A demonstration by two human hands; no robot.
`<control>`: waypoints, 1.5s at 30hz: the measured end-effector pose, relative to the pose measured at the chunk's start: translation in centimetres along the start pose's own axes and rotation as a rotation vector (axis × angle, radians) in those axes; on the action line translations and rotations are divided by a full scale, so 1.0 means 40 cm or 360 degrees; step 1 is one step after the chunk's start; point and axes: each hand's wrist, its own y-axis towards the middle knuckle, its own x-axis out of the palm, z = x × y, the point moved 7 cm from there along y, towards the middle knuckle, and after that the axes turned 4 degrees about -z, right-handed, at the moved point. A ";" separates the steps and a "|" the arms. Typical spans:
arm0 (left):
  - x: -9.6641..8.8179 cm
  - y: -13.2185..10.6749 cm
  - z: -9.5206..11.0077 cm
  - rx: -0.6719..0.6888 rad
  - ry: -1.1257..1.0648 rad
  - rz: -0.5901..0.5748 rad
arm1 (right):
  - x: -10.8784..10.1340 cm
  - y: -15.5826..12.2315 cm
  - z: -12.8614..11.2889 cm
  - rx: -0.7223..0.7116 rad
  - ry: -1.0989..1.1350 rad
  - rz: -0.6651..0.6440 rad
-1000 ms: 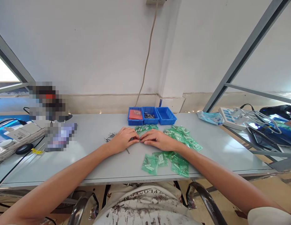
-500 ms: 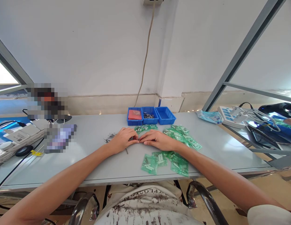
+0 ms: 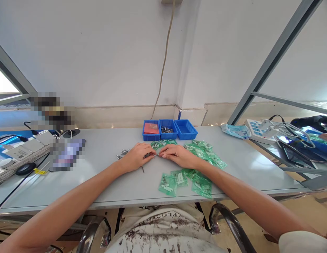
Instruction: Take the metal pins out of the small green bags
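Between my two hands a small metal pin (image 3: 157,155) bridges the fingertips, held level just above the table; its exact kind is too small to tell. My left hand (image 3: 137,156) pinches one end, my right hand (image 3: 177,156) the other. Several loose metal pins (image 3: 122,154) lie beside and partly under my left hand, and a thin metal rod (image 3: 143,169) pokes out below it. Green plastic bags (image 3: 202,153) with metal parts inside lie right of my right hand. More green bags (image 3: 168,184) rest nearer the table's front edge.
Three blue bins stand behind my hands: one with red packets (image 3: 151,128), one with small metal parts (image 3: 167,130), and a third blue bin (image 3: 185,129). A phone (image 3: 71,153) and a black mouse (image 3: 25,169) lie left. A power strip (image 3: 259,131) and cables are at right.
My fingertips have drawn slightly apart, so the small metal pin between them now shows. The bags and bins have stayed in place.
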 end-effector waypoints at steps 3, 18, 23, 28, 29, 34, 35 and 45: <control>0.002 0.001 -0.001 0.0013 0.0005 0.0007 | -0.001 0.000 -0.002 0.0012 0.0009 0.0010; 0.008 -0.001 -0.007 0.0012 -0.0044 0.0018 | 0.010 0.002 -0.006 -0.0041 -0.0007 -0.0055; 0.009 -0.001 -0.007 0.0012 -0.0057 0.0019 | 0.010 0.001 -0.007 -0.0042 -0.0036 -0.0055; 0.007 -0.002 -0.008 -0.0005 -0.0073 0.0033 | 0.012 0.000 -0.005 -0.0041 -0.0054 -0.0051; 0.006 -0.002 -0.008 -0.0009 -0.0077 0.0033 | 0.012 0.000 -0.006 -0.0046 -0.0055 -0.0052; 0.006 -0.003 -0.008 -0.0019 -0.0085 0.0032 | 0.013 0.000 -0.005 -0.0036 -0.0078 -0.0053; 0.006 -0.003 -0.009 -0.0019 -0.0086 0.0032 | 0.013 0.000 -0.006 -0.0033 -0.0079 -0.0050; 0.007 0.000 -0.009 -0.0063 -0.0102 0.0009 | -0.003 0.004 0.000 0.0012 -0.0015 0.0095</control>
